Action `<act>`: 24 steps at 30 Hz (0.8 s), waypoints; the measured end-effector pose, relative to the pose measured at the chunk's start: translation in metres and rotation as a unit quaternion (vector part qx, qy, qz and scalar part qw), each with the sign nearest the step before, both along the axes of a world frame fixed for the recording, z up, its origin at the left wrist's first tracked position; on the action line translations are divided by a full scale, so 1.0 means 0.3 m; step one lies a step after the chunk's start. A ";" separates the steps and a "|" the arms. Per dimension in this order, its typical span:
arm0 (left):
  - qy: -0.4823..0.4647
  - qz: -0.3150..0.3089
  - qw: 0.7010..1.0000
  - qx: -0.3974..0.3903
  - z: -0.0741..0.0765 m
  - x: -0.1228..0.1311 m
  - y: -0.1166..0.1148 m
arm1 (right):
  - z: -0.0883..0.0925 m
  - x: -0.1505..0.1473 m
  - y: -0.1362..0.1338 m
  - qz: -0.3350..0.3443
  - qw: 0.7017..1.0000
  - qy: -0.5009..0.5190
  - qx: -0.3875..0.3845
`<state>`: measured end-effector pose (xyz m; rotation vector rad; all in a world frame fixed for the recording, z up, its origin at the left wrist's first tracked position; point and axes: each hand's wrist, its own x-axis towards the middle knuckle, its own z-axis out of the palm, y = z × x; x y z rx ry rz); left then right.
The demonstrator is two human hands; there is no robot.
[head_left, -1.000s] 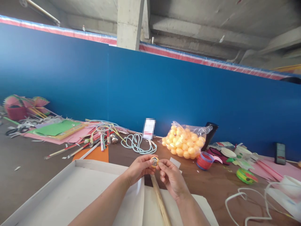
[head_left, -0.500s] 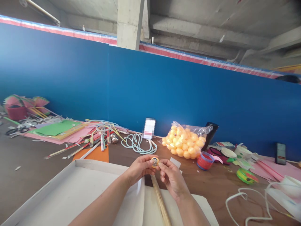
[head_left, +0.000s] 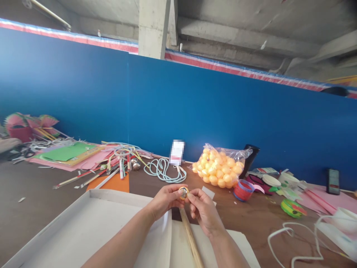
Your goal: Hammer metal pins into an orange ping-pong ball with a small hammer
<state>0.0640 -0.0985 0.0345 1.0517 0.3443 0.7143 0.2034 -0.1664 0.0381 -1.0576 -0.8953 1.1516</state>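
Note:
A small round ball with an orange rim and a shiny silver face (head_left: 183,192) is held up in front of me, above the table. My left hand (head_left: 167,199) grips it from the left between thumb and fingers. From the other side, my right hand (head_left: 203,208) pinches at its right edge, fingers curled; whether something thin is between those fingertips I cannot make out. Below both hands lies a bundle of thin wooden sticks (head_left: 190,236), partly on a pale sheet (head_left: 240,242). A shallow white box (head_left: 119,223) sits under my left forearm.
A clear bag of orange balls (head_left: 219,169) stands by the blue partition (head_left: 223,104). Light-blue cord (head_left: 164,172), silver balls (head_left: 136,164) and coloured paper (head_left: 67,152) lie to the left. Right are a red tape roll (head_left: 243,190), white cable (head_left: 287,232) and a phone (head_left: 333,181).
Another person's arm has come in at the far left edge, by the scissors. The dark rounded shape above the partition has shifted left. My hands and the ball stay nearly still.

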 end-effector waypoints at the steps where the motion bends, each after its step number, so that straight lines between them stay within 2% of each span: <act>1: -0.002 -0.001 1.000 -0.001 0.000 0.000 -0.001 | 0.000 0.000 0.000 -0.001 1.000 -0.002 0.001; 10: -0.002 0.000 1.000 -0.001 -0.007 0.004 -0.001 | -0.020 0.005 0.009 0.005 1.000 -0.025 0.002; 17: -0.023 0.012 1.000 -0.014 -0.005 0.007 -0.001 | 0.009 -0.005 -0.004 -0.008 0.999 -0.032 0.015; 20: -0.022 0.026 0.999 -0.019 -0.011 0.009 0.007 | 0.003 0.018 -0.012 -0.045 0.990 -0.130 -0.013; 22: -0.021 0.038 0.999 -0.018 -0.017 0.010 0.012 | -0.012 0.035 -0.018 -0.062 0.969 -0.235 -0.033; 24: -0.020 0.046 0.999 -0.013 -0.020 0.011 0.016 | -0.026 0.043 -0.027 -0.046 0.939 -0.339 -0.038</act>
